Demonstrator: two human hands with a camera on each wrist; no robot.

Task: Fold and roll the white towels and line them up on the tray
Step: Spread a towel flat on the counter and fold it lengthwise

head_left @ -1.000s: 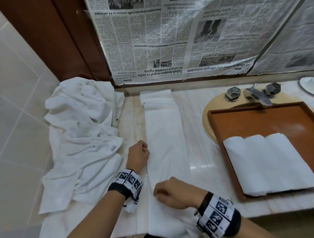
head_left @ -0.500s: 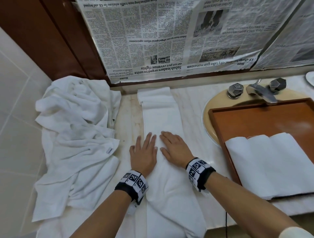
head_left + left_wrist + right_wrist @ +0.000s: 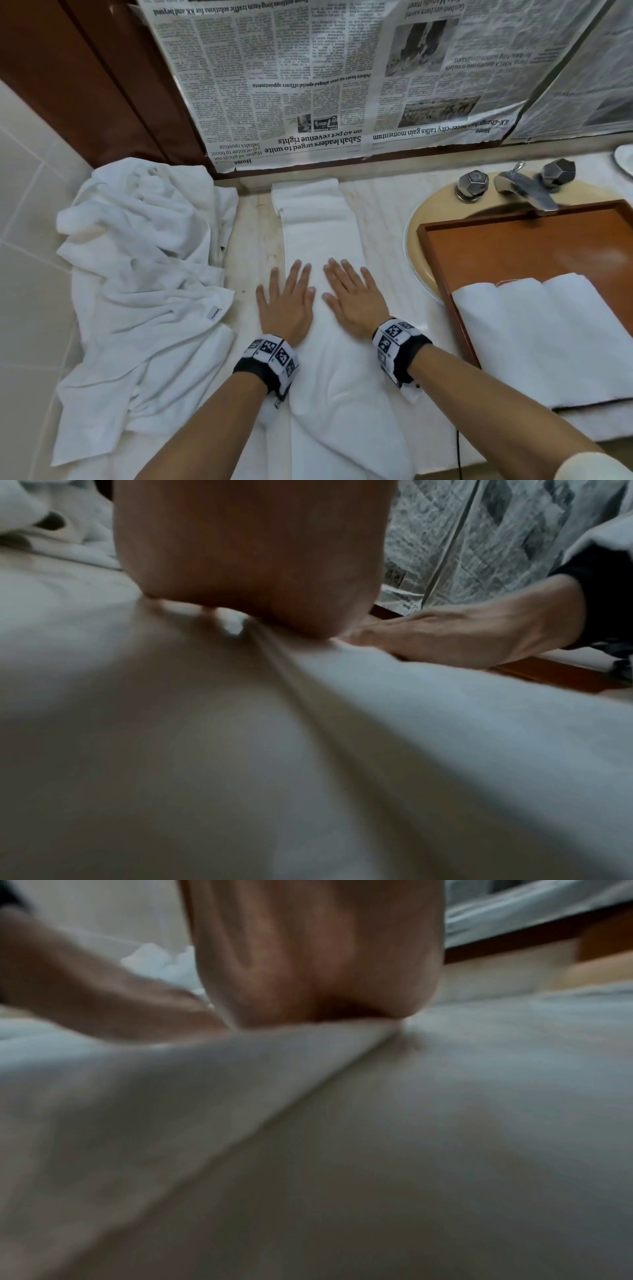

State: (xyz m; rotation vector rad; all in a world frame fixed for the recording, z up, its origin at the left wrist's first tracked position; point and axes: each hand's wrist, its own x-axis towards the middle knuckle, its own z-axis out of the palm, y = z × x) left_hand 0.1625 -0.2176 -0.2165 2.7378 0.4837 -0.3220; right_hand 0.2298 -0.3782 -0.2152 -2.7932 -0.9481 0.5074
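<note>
Head view: left hand [image 3: 286, 308] and right hand [image 3: 354, 301], fists a second ago, now press flat, fingers toward twelve o'clock, smoothing the long folded white towel strip [image 3: 322, 240] for rolling.

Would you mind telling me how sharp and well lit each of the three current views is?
Head view: evenly lit and sharp on both hands and the long folded towel, edges bowed by the wide lens. Left wrist view: dim, cloth smeared, the right hand fairly clear. Right wrist view: darkest and blurriest, the left hand only a smear.

Left hand [image 3: 286, 308], right hand [image 3: 354, 299] flat, side by side
</note>
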